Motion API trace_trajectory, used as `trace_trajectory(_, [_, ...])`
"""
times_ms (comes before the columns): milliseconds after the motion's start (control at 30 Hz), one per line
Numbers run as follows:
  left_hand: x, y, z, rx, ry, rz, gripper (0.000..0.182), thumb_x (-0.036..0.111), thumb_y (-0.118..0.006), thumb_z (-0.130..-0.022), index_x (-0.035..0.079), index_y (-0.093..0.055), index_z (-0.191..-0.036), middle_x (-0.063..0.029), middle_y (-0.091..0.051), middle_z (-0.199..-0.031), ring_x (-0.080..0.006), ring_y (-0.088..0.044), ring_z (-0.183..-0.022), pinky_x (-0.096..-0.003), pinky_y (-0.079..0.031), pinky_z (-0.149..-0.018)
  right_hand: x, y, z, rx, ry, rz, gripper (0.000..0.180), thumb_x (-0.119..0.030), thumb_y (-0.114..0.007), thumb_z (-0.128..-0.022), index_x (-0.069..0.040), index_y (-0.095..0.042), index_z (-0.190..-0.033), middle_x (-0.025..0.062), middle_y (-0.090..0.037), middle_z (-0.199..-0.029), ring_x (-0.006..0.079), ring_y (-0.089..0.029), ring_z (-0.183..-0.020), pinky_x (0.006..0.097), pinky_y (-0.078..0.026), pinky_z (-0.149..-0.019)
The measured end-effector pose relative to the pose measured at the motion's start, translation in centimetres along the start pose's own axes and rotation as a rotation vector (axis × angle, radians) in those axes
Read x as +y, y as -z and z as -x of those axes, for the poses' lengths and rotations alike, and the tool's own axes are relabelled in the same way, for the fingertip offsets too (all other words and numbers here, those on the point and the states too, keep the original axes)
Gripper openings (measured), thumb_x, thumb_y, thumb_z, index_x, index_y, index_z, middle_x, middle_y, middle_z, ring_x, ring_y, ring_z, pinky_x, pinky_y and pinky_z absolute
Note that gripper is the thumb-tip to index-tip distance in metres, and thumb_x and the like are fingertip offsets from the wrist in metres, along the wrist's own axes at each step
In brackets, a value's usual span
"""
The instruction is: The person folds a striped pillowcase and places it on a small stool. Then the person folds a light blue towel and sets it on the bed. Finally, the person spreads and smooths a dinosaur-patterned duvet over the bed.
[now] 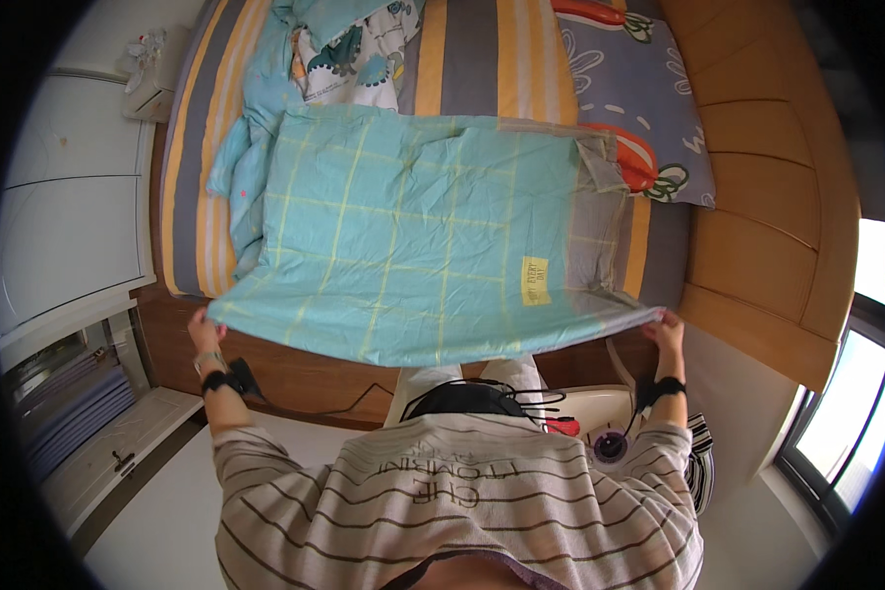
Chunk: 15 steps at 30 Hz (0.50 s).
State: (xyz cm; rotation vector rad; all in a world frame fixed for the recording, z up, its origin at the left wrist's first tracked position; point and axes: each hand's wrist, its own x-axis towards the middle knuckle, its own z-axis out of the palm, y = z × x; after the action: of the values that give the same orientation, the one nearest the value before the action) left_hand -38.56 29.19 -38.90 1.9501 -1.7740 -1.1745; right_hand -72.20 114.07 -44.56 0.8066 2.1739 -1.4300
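Observation:
A turquoise cloth with a yellow grid and a grey end band (413, 236), perhaps a pillowcase, is stretched between my two hands. My left hand (206, 333) pinches its near left corner. At the near right corner, my right hand (667, 333) grips the grey end. The near edge sags in a curve in front of my legs, while the rest lies wrinkled on the bed. A yellow patch with printed writing (536, 281) sits toward its right side. Beyond the cloth's far left lies a crumpled light blue quilt (265, 81) with a white dinosaur-print part (369, 63).
A striped grey and yellow bed sheet (472, 59) spreads underneath. A carrot-print pillow (619, 96) rests by the wooden headboard (752, 169). At left stand a white cabinet (74, 214) and an open compartment with folded fabric (88, 413). A window (841, 413) is at right.

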Motion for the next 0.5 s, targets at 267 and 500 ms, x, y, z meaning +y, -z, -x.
trace_trajectory(267, [18.1, -12.1, -13.7, -0.355, -0.196, 0.533, 0.027, -0.001, -0.045, -0.083, -0.001, -0.045, -0.109, -0.0117, -0.053, -0.102, -0.0208, -0.056, -0.088, -0.0246, -0.049, -0.074, -15.9, -7.2, -16.0, 0.143, 0.324, -0.257, 0.022, -0.002, -0.055, -0.078, -0.001, -0.057, -0.1, 0.0042, -0.059, -0.089, 0.014, -0.06, -0.076, 0.0243, -0.051, -0.067])
trace_trajectory(500, [14.3, -19.4, -11.4, -0.23, -0.181, 0.186, 0.065, 0.027, -0.065, -0.076, 0.001, -0.033, -0.126, -0.0119, -0.04, -0.124, -0.024, -0.039, -0.112, -0.0333, -0.036, -0.091, -11.7, -13.0, -20.9, -0.014, 0.378, -0.073, 0.06, -0.019, -0.054, -0.084, -0.002, -0.024, -0.134, 0.0106, -0.039, -0.129, 0.018, -0.044, -0.113, 0.0259, -0.039, -0.087])
